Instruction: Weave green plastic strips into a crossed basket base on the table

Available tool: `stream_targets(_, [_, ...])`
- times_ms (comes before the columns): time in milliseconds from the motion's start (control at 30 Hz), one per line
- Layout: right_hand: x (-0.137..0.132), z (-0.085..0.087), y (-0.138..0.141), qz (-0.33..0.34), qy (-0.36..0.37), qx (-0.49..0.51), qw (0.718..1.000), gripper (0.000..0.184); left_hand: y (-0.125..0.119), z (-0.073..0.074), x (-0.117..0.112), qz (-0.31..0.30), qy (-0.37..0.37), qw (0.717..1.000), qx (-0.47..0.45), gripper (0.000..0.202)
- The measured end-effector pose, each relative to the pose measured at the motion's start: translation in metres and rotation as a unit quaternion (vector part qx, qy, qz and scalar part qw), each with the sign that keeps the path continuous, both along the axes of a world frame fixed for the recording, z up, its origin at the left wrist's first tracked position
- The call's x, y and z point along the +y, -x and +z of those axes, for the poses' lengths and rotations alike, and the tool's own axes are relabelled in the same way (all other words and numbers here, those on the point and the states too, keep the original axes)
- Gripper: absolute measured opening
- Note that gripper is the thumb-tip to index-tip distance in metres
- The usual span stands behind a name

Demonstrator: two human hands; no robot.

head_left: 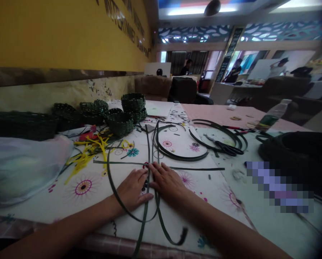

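Several narrow dark green strips lie crossed on the floral tablecloth [82, 212] in front of me. One strip [198, 168] runs sideways, and another long strip [149, 144] runs away from me across it. My left hand [132, 189] rests left of the crossing, thumb apart from the fingers, touching the lengthwise strips. Pressed down just right of the crossing is my right hand [168, 181], its fingers stretched out over the strips. A curved strip [111, 183] arches over my left wrist. The strips directly under my fingers are partly hidden.
Dark green woven baskets [119, 124] stand at the back left, behind yellow strips [103, 144] and a plastic bag [23, 169]. On the right are scissors [228, 147], coiled strips [215, 124], a bottle [272, 117] and a large dark bundle [285, 151]. People are in the background.
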State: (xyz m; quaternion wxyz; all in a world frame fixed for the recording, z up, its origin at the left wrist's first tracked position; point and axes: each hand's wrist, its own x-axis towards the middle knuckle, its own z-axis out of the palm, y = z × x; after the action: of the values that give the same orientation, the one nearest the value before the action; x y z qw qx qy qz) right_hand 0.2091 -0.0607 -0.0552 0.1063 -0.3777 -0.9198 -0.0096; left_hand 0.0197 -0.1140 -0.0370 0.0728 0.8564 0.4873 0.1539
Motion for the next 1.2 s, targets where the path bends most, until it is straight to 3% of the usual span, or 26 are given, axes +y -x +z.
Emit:
stream_targets(200, [0.002,0.002,0.002,-0.006,0.011,-0.017,1.0,0.065,0.003,-0.015,0.007,-0.01,-0.032,0.998,0.059,0.068])
stream_targets(400, [0.004,0.002,0.002,0.003,0.017,-0.02,1.0,0.063,0.001,-0.006,0.01,0.0,-0.014,0.996,0.088,0.065])
stream_targets(767, [0.002,0.009,0.005,-0.016,0.036,-0.032,0.999,0.063,0.005,-0.002,0.012,0.002,-0.093,0.993,0.069,0.059])
stream_targets(1200, [0.004,0.007,0.006,-0.011,0.041,-0.024,0.999,0.064,0.01,0.0,0.015,-0.012,-0.035,0.994,0.1,0.067])
